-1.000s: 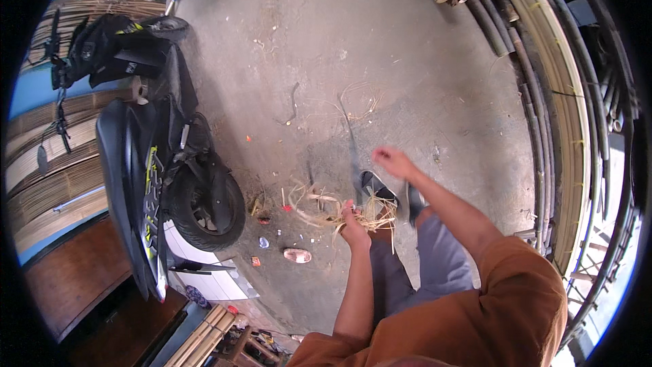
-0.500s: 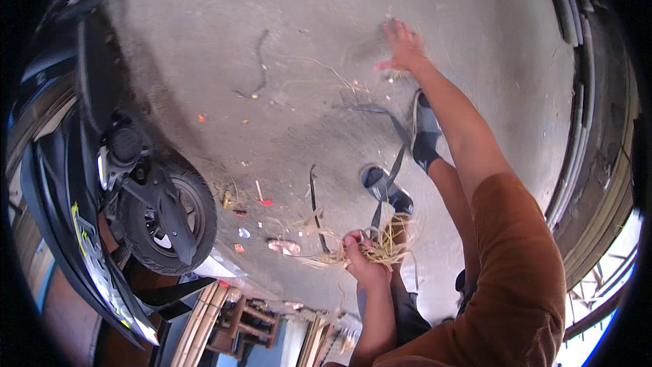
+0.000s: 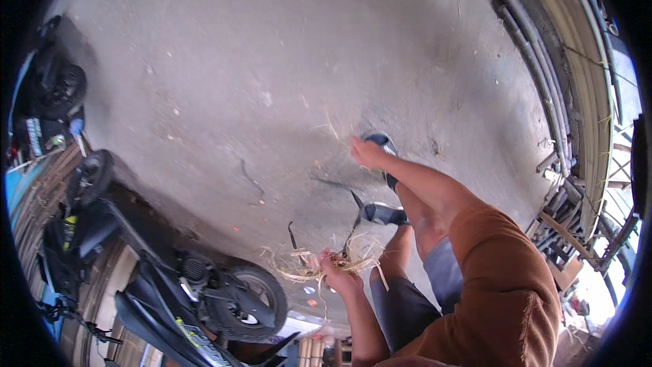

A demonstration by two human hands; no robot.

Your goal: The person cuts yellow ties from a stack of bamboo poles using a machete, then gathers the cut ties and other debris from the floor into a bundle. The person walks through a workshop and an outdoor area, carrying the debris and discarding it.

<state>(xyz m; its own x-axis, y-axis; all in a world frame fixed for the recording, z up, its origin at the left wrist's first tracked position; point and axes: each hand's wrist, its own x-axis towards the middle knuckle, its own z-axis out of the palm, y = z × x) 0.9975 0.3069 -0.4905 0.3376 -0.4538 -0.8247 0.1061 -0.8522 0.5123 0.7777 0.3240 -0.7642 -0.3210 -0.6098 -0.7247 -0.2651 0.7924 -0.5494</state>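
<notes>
My left hand (image 3: 337, 275) is closed around a loose bundle of pale straw-like strands (image 3: 367, 265), whose ends stick out on both sides. Dark flat strips (image 3: 354, 221) rise from beside the bundle toward my feet; whether they are gripped too is unclear. Farther out, my right hand (image 3: 367, 153) hovers over the floor by my farther shoe (image 3: 380, 139), its fingers drawn together. What it holds, if anything, is too small to make out. A few thin pale strands (image 3: 331, 126) show just beyond its fingertips.
A black motorbike (image 3: 224, 299) stands at the lower left, with another dark wheeled vehicle (image 3: 61, 88) farther off. Long pipes and boards (image 3: 536, 61) line the right side. A dark strip (image 3: 252, 178) and small litter lie on the concrete floor (image 3: 224, 61).
My right hand has gone from spread fingers, reaching out, to drawn-together fingers nearer my shoe. My left hand keeps the strand bundle. The whole view has shifted, showing more of the right side.
</notes>
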